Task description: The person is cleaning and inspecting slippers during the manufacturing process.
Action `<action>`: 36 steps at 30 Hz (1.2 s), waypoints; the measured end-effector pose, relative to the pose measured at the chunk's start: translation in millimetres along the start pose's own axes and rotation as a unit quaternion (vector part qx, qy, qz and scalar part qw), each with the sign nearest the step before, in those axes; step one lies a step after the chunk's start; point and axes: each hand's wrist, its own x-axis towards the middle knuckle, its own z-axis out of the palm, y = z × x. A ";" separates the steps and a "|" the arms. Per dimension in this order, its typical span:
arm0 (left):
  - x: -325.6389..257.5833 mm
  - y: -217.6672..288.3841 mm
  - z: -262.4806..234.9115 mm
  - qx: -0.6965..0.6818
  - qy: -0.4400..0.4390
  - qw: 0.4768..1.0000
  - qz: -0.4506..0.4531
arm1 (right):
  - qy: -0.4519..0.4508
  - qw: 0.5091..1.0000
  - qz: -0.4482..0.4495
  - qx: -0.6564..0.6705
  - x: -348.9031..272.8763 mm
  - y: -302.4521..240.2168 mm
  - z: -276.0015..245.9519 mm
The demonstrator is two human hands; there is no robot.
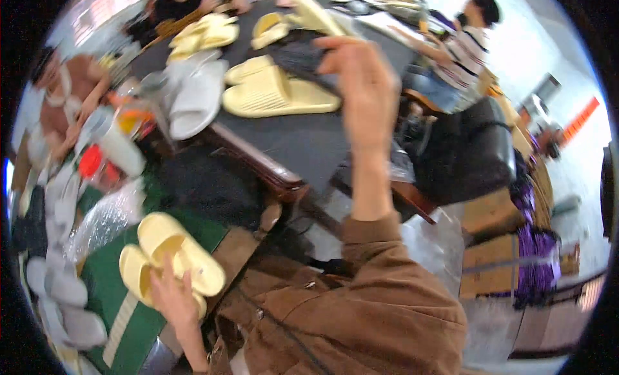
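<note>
My left hand (pixel 175 297) lies on a pair of pale yellow slide slippers (pixel 195 266) with its fingers spread; they rest on a green mat (pixel 222 236) at the lower left. Part of the nearer slipper is hidden under the hand. My right hand (pixel 367 85) is raised over the dark table (pixel 277 143), slightly blurred. Its finger and thumb point left with a gap between them, and I see nothing held. Just left of it a larger pair of yellow slides (pixel 284 98) stands on the table, near a black bag-like thing (pixel 300 56).
White slides (pixel 195 98) and more yellow slippers (pixel 206 34) are on the table. At left are a red-lidded jar (pixel 100 168), clear plastic and grey slippers (pixel 68 310). A black chair (pixel 464 152) and cardboard boxes (pixel 490 265) stand at right. Several people sit around.
</note>
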 end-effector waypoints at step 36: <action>3.5 -1.5 14.9 0.034 0.118 0.992 0.029 | -0.131 0.918 0.125 -0.352 103.7 311.6 -4.3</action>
